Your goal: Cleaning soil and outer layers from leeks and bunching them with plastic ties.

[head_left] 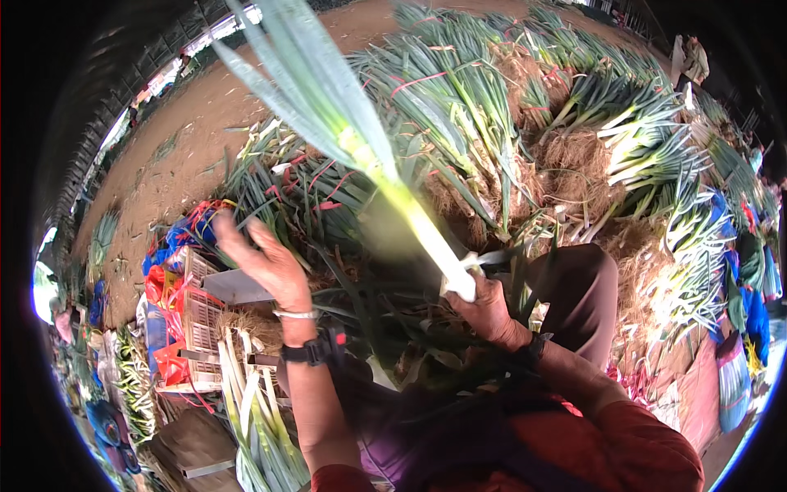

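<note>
Leek [385, 176] raised upright over lap, white shank clamped in right hand [485, 310], leaves fanning toward bundled leek heap [492, 90]. Left hand [266, 262] open, fingers spread, grips nothing, hovers beside crate [199, 324]. Blade visible near left hand; cannot tell if touched. Judgement: keep firm grip low on shank, peel outer leaves downward.

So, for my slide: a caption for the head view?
Right hand grips a leek by its white base; left hand open beside it.
</note>
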`<state>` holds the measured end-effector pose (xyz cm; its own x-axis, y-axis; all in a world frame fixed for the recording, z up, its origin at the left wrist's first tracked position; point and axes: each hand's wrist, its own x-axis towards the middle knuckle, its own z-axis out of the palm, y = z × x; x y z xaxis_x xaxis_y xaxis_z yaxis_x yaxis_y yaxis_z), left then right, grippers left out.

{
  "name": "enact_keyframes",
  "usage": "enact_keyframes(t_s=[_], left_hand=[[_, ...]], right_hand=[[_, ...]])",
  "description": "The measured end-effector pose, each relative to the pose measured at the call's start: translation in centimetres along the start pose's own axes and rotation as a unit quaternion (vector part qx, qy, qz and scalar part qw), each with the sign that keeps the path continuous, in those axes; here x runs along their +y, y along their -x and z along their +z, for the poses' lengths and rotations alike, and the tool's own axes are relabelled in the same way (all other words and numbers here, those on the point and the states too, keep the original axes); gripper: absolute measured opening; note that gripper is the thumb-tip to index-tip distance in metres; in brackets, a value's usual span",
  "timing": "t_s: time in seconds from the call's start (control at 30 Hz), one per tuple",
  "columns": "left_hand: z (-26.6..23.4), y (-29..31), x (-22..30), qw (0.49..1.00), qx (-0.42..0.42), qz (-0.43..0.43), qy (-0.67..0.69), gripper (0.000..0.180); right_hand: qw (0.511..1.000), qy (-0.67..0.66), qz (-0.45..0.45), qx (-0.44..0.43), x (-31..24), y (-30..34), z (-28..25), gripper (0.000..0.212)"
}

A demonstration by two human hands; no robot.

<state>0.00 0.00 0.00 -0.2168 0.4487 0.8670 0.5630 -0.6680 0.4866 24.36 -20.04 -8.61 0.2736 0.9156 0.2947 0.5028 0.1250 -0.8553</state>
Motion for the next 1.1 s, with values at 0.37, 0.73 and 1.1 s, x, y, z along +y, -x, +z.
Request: enact_keyframes(t_s=[0.37,0.73,1.1], left_hand=[[-2.2,6.6,14.7,0.638,-0.53,-0.121,0.545,0.026],[2.6,4.4,4.8,0.661,-0.268,-0.432,0.552,0.045],[0.3,5.4,4.2,0.661,-0.126,-0.511,0.536,0.019]], right_hand=[[0.998,-0.055,-0.034,0.017,-0.7,-0.9,-0.3,0.023],[0.97,0.182,-0.156,-0.039,1.0,1.4,2.8,0.033],[0.967,0.113,-0.157,-0.166,-0.1,1.8,5.6,0.036]])
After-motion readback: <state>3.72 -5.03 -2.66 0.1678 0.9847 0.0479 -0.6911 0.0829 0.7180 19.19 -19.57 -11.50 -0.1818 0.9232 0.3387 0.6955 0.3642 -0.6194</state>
